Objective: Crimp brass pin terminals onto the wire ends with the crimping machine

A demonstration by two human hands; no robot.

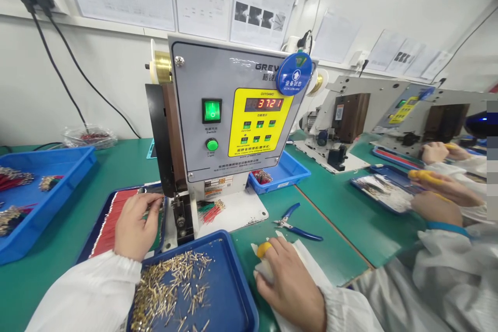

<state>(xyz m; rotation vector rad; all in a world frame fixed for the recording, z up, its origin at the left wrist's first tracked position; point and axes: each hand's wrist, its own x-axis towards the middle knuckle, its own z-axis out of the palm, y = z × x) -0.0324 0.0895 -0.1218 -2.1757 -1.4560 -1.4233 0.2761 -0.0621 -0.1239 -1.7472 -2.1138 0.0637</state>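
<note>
My left hand [136, 225] is at the left side of the grey bench machine [225, 114], its thumb and forefinger pinched together close to the black press head [182, 218]. Whatever they hold is too small to make out. Beneath that hand lies a tray of red wires [120, 212], with dark green and black ones at its right side. My right hand [290, 280], a yellow finger cot [264, 249] on one finger, rests curled over a white sheet [311, 262]. What its fingers close on is partly hidden. Between my forearms sits a blue tray [239, 290] of small gold-coloured metal pins [171, 285].
Blue-handled cutters [298, 225] lie right of the machine. Red and green wires [212, 211] rest on its white base. A large blue bin [46, 218] with wire bundles stands left; another blue bin [288, 168] is behind. A co-worker's hands [439, 197] are at the right.
</note>
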